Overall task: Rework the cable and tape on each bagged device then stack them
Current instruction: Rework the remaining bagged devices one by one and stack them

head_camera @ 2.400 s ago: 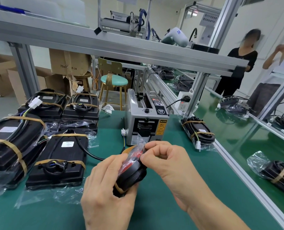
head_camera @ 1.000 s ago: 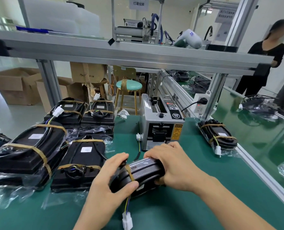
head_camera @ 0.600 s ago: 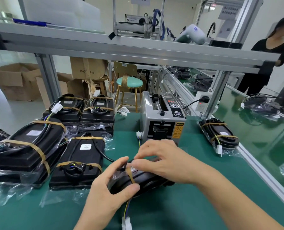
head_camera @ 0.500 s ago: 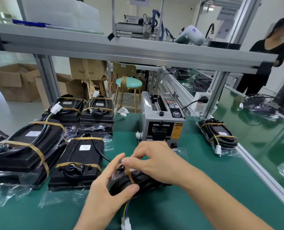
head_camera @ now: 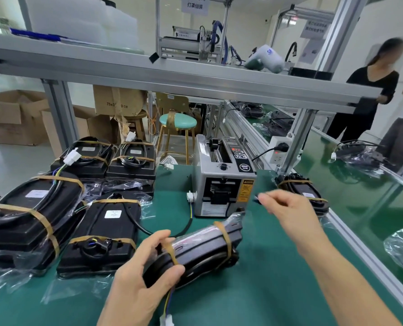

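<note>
Device (head_camera: 202, 252): bagged, two tape bands on, gripped at its near end by left hand (head_camera: 144, 274), on mat (head_camera: 278, 290); not yet stacked. Right hand (head_camera: 287, 210): lifted toward tape dispenser (head_camera: 221, 182), fingers loosely curled, pinch uncertain. Finished stacks (head_camera: 61, 208) left. Loose cable (head_camera: 184, 228) trails between; another device (head_camera: 301, 191) right.

On the desk (head_camera: 278, 290), the tape dispenser (head_camera: 224, 182) stands at the middle rear, with the bagged device (head_camera: 202, 250) lying just before it, its near end in the grip of the left hand (head_camera: 144, 274) and the right hand (head_camera: 289, 212) raised apart to its right. Left of these lie more bagged devices: one (head_camera: 106, 234) nearest, a stack (head_camera: 28, 212) at the far left, two (head_camera: 115, 158) side by side behind. Another device (head_camera: 306, 196) lies right of the dispenser, a stool (head_camera: 180, 123) behind the desk.
</note>
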Demonstrator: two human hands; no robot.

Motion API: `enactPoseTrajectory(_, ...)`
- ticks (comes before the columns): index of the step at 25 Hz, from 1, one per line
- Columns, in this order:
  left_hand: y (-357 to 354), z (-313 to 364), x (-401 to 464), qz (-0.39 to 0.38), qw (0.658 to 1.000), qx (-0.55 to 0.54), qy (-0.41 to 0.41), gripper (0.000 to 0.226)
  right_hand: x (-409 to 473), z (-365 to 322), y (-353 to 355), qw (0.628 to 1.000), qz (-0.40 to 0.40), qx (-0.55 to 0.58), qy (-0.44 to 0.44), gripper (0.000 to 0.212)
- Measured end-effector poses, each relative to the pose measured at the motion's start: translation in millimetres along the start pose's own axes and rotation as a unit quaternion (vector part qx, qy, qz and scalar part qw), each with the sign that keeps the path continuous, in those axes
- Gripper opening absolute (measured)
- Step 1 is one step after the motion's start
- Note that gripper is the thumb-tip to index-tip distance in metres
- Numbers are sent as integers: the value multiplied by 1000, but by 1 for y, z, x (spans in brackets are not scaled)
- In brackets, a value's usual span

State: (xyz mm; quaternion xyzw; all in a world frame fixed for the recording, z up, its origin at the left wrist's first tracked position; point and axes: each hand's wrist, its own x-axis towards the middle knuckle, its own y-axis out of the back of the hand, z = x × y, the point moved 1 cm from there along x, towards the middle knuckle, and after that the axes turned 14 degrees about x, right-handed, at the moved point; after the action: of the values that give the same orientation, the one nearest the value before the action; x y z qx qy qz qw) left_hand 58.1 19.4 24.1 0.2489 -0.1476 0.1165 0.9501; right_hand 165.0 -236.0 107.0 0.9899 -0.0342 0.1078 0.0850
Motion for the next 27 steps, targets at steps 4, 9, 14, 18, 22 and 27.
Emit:
enactPoseTrajectory(4, 1, -8, -1, 12, 1000, 0, 21, 61, 14, 75, 13, 967, 22, -244, -68, 8)
enactPoseTrajectory(9, 0, -9, 0, 12, 1000, 17, 6, 55, 17, 104, -12, 851, -64, -516, 69, 24)
enactPoseTrajectory(14, -2, -5, 3, 38, 999, -21, 12, 53, 6, 94, -8, 765, -200, -609, 64, 55)
enactPoseTrajectory(18, -2, -2, 1, 34, 999, -35, -13, 58, -2, 68, 0, 821, -107, -554, 86, 36)
enactPoseTrajectory(22, 0, 4, -1, 91, 993, 23, -65, 63, 9, 23, 11, 991, 105, -67, 52, 14)
enactPoseTrajectory(27, -4, 17, 1, 117, 973, 123, -153, 33, 15, 7, -30, 993, -33, 77, -79, 21)
